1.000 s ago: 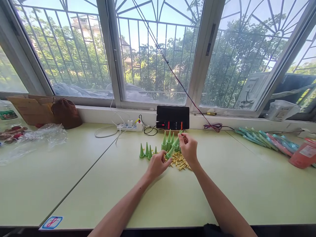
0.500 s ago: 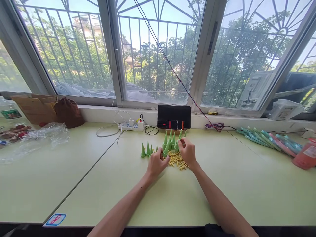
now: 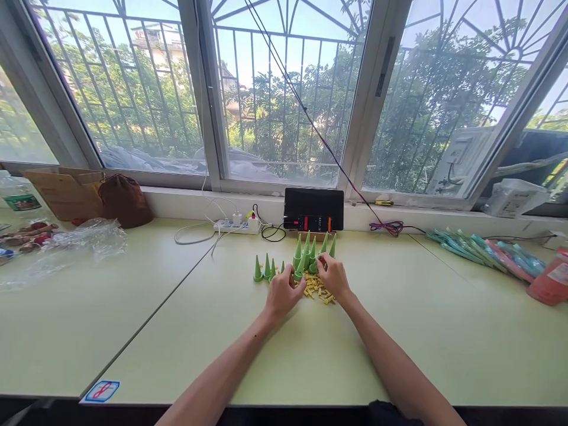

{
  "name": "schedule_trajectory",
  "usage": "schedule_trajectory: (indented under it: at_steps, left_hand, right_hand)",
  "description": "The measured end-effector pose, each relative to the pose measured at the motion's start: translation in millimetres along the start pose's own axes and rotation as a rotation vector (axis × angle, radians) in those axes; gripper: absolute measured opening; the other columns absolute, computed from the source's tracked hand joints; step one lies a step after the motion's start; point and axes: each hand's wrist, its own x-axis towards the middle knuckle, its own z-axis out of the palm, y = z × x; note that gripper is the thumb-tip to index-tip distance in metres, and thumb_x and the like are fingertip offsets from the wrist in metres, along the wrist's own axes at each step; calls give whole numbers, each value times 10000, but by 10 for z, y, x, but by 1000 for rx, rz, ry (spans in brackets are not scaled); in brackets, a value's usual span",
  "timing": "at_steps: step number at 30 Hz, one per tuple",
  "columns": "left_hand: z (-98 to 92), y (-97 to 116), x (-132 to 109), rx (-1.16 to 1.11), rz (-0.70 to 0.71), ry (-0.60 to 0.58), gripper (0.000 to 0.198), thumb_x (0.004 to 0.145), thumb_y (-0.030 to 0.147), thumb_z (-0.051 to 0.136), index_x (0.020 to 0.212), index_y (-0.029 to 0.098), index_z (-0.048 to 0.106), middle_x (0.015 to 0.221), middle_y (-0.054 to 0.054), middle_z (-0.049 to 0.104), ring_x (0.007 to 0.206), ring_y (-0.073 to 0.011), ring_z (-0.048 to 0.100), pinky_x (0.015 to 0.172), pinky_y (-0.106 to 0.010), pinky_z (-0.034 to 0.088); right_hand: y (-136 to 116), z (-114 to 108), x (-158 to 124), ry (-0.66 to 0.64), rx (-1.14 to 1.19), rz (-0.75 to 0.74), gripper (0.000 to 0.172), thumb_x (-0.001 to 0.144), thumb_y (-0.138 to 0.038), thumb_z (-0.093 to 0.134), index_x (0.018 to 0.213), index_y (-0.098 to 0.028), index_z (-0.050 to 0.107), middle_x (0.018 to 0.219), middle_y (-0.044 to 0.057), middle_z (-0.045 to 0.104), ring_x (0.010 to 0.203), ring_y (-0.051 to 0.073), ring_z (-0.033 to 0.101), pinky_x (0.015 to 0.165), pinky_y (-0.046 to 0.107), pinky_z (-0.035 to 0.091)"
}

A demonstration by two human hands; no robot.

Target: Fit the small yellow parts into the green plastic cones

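Wide windows (image 3: 284,148) in grey frames (image 3: 367,118) span the far side of the room, letting in bright daylight. Outside stand a metal grille (image 3: 284,35) (its upper bars fan out like rays), leafy trees (image 3: 444,100) and a pale building (image 3: 160,44). Beneath the glass runs a white ledge (image 3: 177,204), then a pale green surface (image 3: 444,331) crossed by a dark, slanting seam (image 3: 145,325)

Pale green table (image 3: 177,337), upright green cones (image 3: 258,272) and scattered small yellow pieces (image 3: 316,288) at centre, white power strip (image 3: 228,226) at far edge, crumpled clear plastic (image 3: 104,238) left, red container (image 3: 549,284) right
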Motion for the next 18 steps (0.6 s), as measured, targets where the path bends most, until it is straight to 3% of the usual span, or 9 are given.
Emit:
schedule_trajectory:
  at_steps: [12,18]
  left_hand:
    - [14,-22,5,-3,4,10,200,818,382,552,797,197,478,512,74,428,465,-101,411,504,-226,306]
    - [16,-35,7,-4,8,15,212,824,384,552,836,173,561,504,63,447,464,-101,410,508,-229,315]
  right_hand:
    - [9,-11,19,-55,-30,6,226,949,-285,371,785,-200,501,660,10,570,541,150,475,530,237,320]
    - [-15,-24,18,-55,26,30,206,949,-312,404,946,-188,569,772,43,651,627,171,572,571,247,372]
